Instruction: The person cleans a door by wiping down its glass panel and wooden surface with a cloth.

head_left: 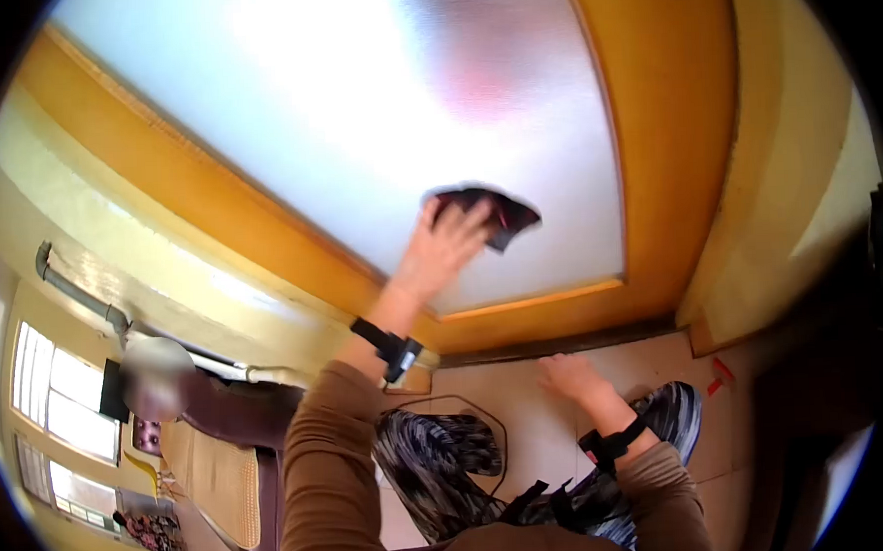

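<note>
My left hand [444,248] presses a dark cloth [503,219] with a little red in it against the frosted glass panel [545,153]. The fingers are spread over the cloth and slightly smeared by motion. The panel sits in an orange-brown wooden frame [672,137]. Lower down, my right hand [571,376] hangs over the tiled floor near the frame's bottom edge. Its fingers are curled in, and nothing shows in them. Both wrists wear black straps.
A red object [720,376] lies on the floor at the right. To the left are a purple sofa [264,500] with a woven mat [209,473], a grey pipe [83,296] along the wall, and windows [67,390]. A dark piece of furniture [810,358] stands at the right.
</note>
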`<action>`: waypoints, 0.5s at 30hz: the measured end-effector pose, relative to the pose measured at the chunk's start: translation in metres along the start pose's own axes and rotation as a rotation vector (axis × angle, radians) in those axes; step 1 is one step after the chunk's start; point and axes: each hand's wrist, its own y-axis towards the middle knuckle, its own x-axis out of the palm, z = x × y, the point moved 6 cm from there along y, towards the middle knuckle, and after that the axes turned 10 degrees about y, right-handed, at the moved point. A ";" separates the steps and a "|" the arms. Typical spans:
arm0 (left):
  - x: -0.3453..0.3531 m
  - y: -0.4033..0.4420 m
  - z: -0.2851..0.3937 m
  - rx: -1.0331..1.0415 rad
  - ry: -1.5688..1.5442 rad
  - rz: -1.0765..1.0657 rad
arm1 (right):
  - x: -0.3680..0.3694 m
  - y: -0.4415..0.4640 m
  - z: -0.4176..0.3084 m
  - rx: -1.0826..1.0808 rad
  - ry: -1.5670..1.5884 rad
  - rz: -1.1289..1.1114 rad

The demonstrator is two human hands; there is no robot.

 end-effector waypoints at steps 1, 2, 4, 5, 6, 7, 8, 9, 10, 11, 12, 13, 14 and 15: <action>-0.035 0.020 -0.038 -0.082 -0.013 0.052 | 0.000 0.001 -0.003 -0.005 0.013 -0.024; -0.064 0.039 -0.075 -0.178 0.138 0.153 | 0.005 0.005 -0.001 -0.027 0.014 -0.028; -0.108 0.060 -0.163 -0.269 0.369 0.344 | 0.020 0.010 0.009 0.037 0.007 -0.026; -0.125 0.067 -0.210 -0.301 0.425 0.438 | 0.019 0.010 0.006 0.032 0.007 -0.035; -0.143 0.073 -0.250 -0.337 0.431 0.570 | 0.015 0.009 0.003 0.041 0.006 -0.057; -0.152 0.075 -0.292 -0.655 0.341 0.371 | 0.015 0.009 0.001 0.050 0.008 -0.075; -0.172 0.079 -0.312 -0.723 0.297 0.364 | 0.017 0.009 0.000 0.049 0.011 -0.081; -0.183 0.082 -0.323 -0.766 0.246 0.385 | 0.016 0.010 0.001 0.035 0.022 -0.061; -0.181 0.080 -0.324 -0.782 0.240 0.382 | 0.016 0.011 0.001 0.020 0.031 -0.038; -0.177 0.078 -0.323 -0.801 0.234 0.379 | 0.016 0.011 0.001 0.017 0.031 -0.038; -0.167 0.074 -0.316 -0.792 0.259 0.350 | 0.014 0.011 0.001 0.013 0.019 -0.027; -0.153 0.066 -0.302 -0.785 0.285 0.322 | 0.013 0.011 0.000 0.008 0.005 -0.017; -0.138 0.058 -0.274 -0.647 0.367 0.429 | 0.012 0.010 -0.001 0.001 0.000 -0.022; -0.121 0.047 -0.239 -0.507 0.449 0.533 | 0.010 0.009 -0.002 0.004 0.014 -0.023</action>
